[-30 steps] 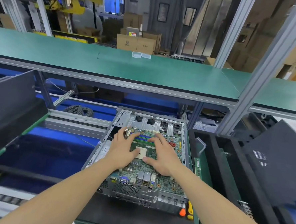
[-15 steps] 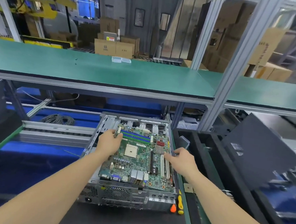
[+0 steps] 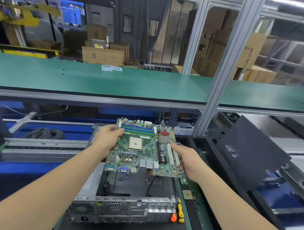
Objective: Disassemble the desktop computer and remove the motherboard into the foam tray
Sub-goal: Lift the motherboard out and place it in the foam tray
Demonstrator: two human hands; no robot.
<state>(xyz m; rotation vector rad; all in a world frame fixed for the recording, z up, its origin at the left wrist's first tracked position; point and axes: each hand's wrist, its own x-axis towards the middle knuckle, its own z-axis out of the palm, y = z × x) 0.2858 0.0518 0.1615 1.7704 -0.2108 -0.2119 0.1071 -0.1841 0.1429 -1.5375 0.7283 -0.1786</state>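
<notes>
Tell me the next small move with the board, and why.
Probably carry the board to the right, toward the black foam tray. The left hand and the right hand grip its opposite edges, it is held up above the open case, and the tray sits just to the right of it.

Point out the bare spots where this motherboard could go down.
The green shelf is bare on both sides of the two clear boxes. The foam tray appears to have open slots between the stored board and the leaning dark panel. Crowded: the case floor, crossed by cables, and its right edge, where screwdrivers lie.
</notes>
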